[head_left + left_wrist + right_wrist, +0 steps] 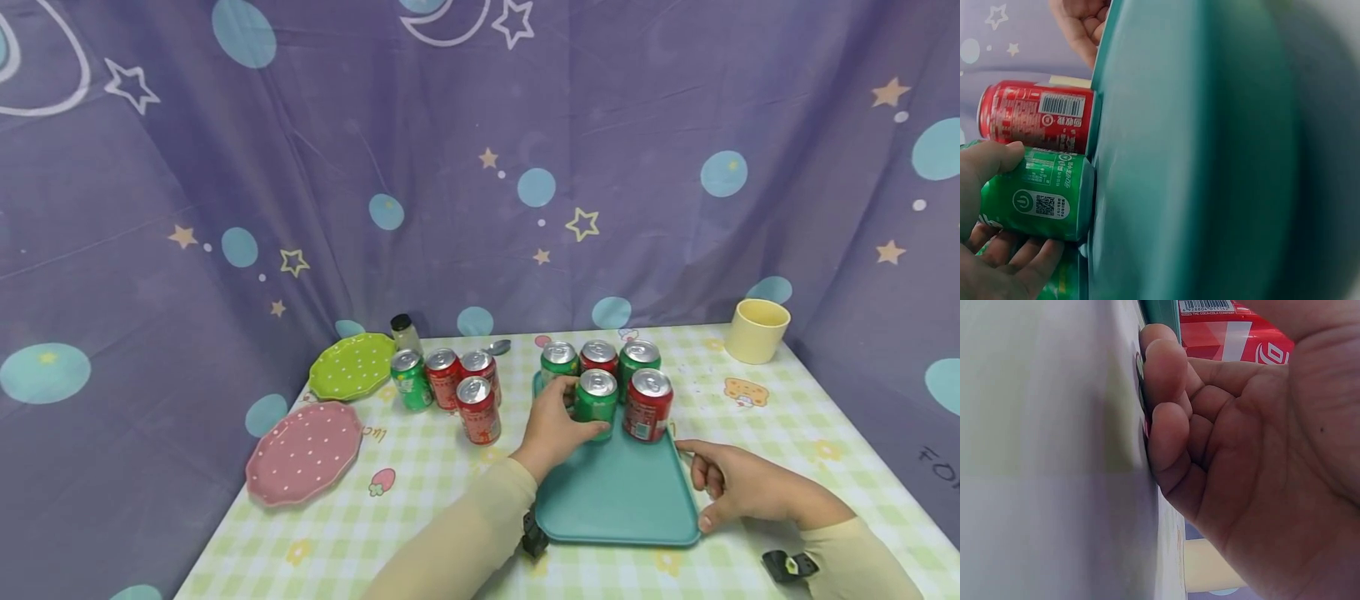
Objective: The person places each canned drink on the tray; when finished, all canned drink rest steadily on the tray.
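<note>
Five cans stand upright at the far end of a teal tray (615, 500) on a checked tablecloth (420, 467): a back row of green, red and green, and in front of it a green can (597, 402) with a red can (648, 404) just beside it on its right. The left hand (553, 429) grips the front green can, thumb on one side and fingers curled round the other; the left wrist view shows the thumb (994, 159) pressed on the green can's label and the fingers (1025, 265) underneath. The right hand (738, 492) rests at the tray's right edge, fingers curled, thumb tip at the near right corner; whether it truly pinches the rim I cannot tell. Left of the tray, apart from it, a cluster of four cans (450, 387) stands on the cloth, one green and three red. Further left lie a green plate (352, 365) and a pink plate (303, 452), with a small jar (405, 333) behind the cluster. A yellow cup (757, 331) stands at the far right corner.
</note>
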